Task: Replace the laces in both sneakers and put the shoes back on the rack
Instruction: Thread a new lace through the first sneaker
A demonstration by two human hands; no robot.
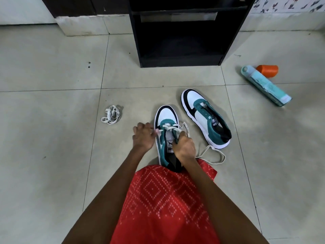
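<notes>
Beyond red garment [163, 199]: limp lace [169, 128] pinched in left grip [143, 136], clasped by curled right grip [184, 147] (best held near tip).

both my arms reached forward; my left hand [143, 136] pinched the lace [169, 128] with curled fingers, my right hand [184, 147] fisted around it.

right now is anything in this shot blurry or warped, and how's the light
Head view: wide-angle bend, the floor tile joints fan outward and the rack sides lean; light soft and even, only faint shadows by the near sneaker; the rack's inside is too dark to read; the left hand, right hand and the lace they hold look sharp.
</notes>
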